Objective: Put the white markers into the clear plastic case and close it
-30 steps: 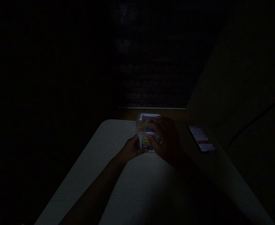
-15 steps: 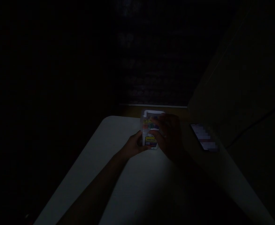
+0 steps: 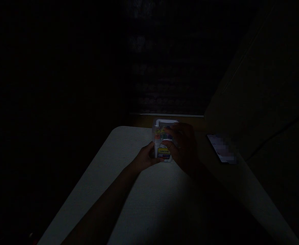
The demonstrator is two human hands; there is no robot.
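Note:
A clear plastic case (image 3: 160, 154) with a white rim or handle at its top stands near the far edge of the white table. Through its wall show small containers with orange, yellow, green and purple parts, and a yellow-and-dark label sits low on the front. My left hand (image 3: 146, 158) grips the lower left side, its thumb across the bottom of the label. Over the upper right part is my right hand (image 3: 185, 146), thumb and fingers bent against the case. Dim light and the right hand hide the case's right side.
To the right of my hands a phone (image 3: 219, 148) lies with its screen lit, partly blurred out. A dark cable (image 3: 264, 144) runs up to the right. Beyond the white table (image 3: 129, 143) rises a dark wall; deep shadow covers the left side.
Almost nothing differs. The picture is slightly darker, and both hands stay on the case in nearly the same place, the right one shifting only a little.

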